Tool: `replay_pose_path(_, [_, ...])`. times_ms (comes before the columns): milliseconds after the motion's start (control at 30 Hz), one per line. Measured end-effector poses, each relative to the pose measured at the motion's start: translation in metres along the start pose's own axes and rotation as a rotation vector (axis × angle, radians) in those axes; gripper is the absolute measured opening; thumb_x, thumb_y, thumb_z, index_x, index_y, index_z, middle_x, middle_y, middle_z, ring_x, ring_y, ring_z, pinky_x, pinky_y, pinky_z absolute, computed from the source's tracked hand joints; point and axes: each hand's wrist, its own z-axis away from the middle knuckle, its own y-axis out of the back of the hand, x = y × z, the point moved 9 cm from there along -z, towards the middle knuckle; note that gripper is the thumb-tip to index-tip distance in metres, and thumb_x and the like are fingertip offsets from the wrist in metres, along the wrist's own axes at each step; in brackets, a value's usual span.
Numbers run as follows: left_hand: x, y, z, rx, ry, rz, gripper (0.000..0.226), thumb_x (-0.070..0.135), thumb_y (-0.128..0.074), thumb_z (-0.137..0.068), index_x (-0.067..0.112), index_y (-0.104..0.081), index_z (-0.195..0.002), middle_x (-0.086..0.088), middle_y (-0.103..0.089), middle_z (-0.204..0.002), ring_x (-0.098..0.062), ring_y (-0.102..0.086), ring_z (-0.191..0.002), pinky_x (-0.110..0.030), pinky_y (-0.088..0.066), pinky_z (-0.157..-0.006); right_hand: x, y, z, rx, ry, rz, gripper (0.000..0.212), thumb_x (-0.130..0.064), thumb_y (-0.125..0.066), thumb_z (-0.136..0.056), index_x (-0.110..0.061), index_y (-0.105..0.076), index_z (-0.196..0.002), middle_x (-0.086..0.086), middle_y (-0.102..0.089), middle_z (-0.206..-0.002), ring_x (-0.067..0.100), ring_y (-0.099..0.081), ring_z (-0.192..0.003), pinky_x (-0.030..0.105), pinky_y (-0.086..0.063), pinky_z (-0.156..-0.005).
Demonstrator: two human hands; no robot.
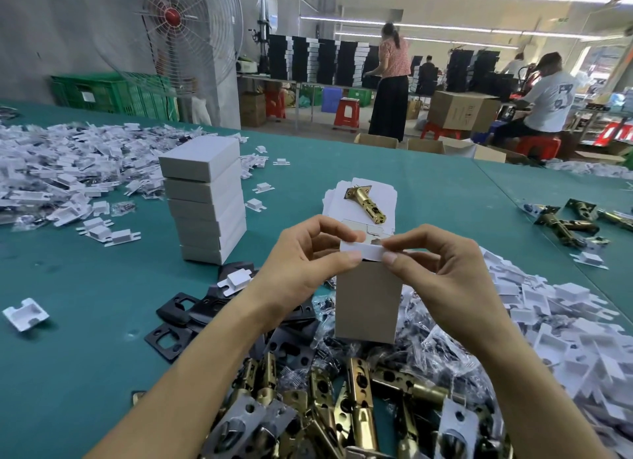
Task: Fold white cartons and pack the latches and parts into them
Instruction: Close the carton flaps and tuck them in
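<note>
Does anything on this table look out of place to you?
One brass latch lies alone on the stack of flat cartons, apart from the heap of latches nearer the person. It may just be serving as a weight.

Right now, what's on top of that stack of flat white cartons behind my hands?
One brass latch lies on the flat carton stack, faceplate away from you. The held carton covers its near edge.
</note>
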Motion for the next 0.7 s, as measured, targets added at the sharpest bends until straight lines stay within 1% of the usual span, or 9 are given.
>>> replay_pose_path(100, [0.004, 0.004, -0.001, 0.065, -0.073, -0.068, 0.016, 0.025, -0.073, -0.077, 0.015, -0.066, -0.087, -0.003, -0.076, -0.109, -0.021, -0.071, -0.105, -0.031, -0.058, -0.087, -0.001, -0.001, 0.0, 0.002, 0.008, 0.015, 0.012, -0.01, -0.072, -0.088, -0.021, -0.072, -0.086, -0.005, -0.076, -0.092, 0.017, -0.073, -0.085, 0.055, -0.058, -0.08])
replay_pose_path(167, [0.006, 0.005, 0.0, 0.09, -0.113, -0.105, 0.012, 0.023, -0.073, -0.078, 0.016, -0.067, -0.085, -0.002, -0.077, -0.106, -0.02, -0.072, -0.104, -0.034, -0.059, -0.087, 0.0, -0.001, 0.0, 0.01, 0.014, 0.019, 0.011, -0.01, -0.071, -0.088, -0.02, -0.069, -0.086, -0.005, -0.075, -0.092, 0.016, -0.073, -0.083, 0.055, -0.057, -0.078])
replay_pose_path(233, [0.008, 0.005, 0.001, 0.11, -0.151, -0.144, 0.008, 0.013, -0.073, -0.084, 0.016, -0.066, -0.085, -0.001, -0.077, -0.104, -0.018, -0.073, -0.1, -0.029, -0.059, -0.082, -0.001, -0.001, 0.0, 0.018, 0.022, 0.03, 0.012, -0.009, -0.071, -0.089, -0.02, -0.068, -0.085, -0.006, -0.074, -0.092, 0.014, -0.073, -0.082, 0.055, -0.057, -0.077])
replay_pose_path(300, [0.009, 0.007, 0.001, 0.125, -0.165, -0.176, 0.014, 0.002, -0.072, -0.086, 0.014, -0.066, -0.083, 0.0, -0.077, -0.102, -0.016, -0.074, -0.096, -0.024, -0.058, -0.08, -0.001, -0.001, 0.0, 0.015, 0.03, 0.049, 0.012, -0.01, -0.073, -0.087, -0.022, -0.07, -0.084, -0.007, -0.075, -0.092, 0.012, -0.073, -0.083, 0.052, -0.058, -0.078])
replay_pose_path(367, [0.008, 0.01, 0.001, 0.142, -0.153, -0.201, 0.017, -0.001, -0.073, -0.085, 0.014, -0.067, -0.08, -0.001, -0.077, -0.102, -0.016, -0.074, -0.094, -0.024, -0.059, -0.081, -0.001, 0.0, 0.0, 0.005, 0.045, 0.074, 0.012, -0.011, -0.075, -0.085, -0.023, -0.074, -0.084, -0.009, -0.076, -0.092, 0.01, -0.073, -0.085, 0.046, -0.06, -0.078])
replay_pose_path(467, [0.007, 0.014, 0.001, 0.171, -0.137, -0.226, 0.018, 0.0, -0.074, -0.085, 0.016, -0.068, -0.077, -0.002, -0.077, -0.101, -0.014, -0.074, -0.093, -0.025, -0.059, -0.082, -0.002, 0.003, 0.0, -0.011, 0.085, 0.106, 0.015, -0.01, -0.079, -0.08, -0.021, -0.078, -0.089, -0.008, -0.076, -0.096, 0.005, -0.071, -0.091, 0.034, -0.06, -0.081])
replay_pose_path(567, [0.006, 0.017, 0.001, 0.18, -0.133, -0.208, 0.011, 0.01, -0.078, -0.082, 0.016, -0.071, -0.077, -0.001, -0.078, -0.099, -0.014, -0.075, -0.092, -0.025, -0.059, -0.081, 0.004, 0.003, 0.001, -0.043, 0.069, 0.117, 0.02, -0.011, -0.079, -0.078, -0.024, -0.078, -0.093, -0.008, -0.074, -0.104, 0.008, -0.071, -0.091, 0.035, -0.06, -0.079])
replay_pose_path(633, [0.005, 0.016, 0.002, 0.168, -0.125, -0.204, 0.012, 0.019, -0.082, -0.073, 0.016, -0.072, -0.077, -0.002, -0.078, -0.099, -0.017, -0.075, -0.092, -0.029, -0.06, -0.081, 0.008, 0.002, 0.0, -0.073, 0.054, 0.12, 0.022, -0.011, -0.079, -0.079, -0.028, -0.076, -0.092, -0.01, -0.073, -0.106, 0.011, -0.071, -0.089, 0.037, -0.061, -0.077])
replay_pose_path(700, [0.004, 0.016, 0.002, 0.158, -0.124, -0.234, 0.016, 0.012, -0.086, -0.069, 0.017, -0.072, -0.073, -0.004, -0.078, -0.098, -0.017, -0.075, -0.092, -0.031, -0.061, -0.08, 0.01, -0.003, 0.0, -0.116, 0.055, 0.127, 0.022, -0.013, -0.077, -0.082, -0.033, -0.074, -0.091, -0.014, -0.072, -0.107, 0.011, -0.071, -0.089, 0.036, -0.06, -0.075])
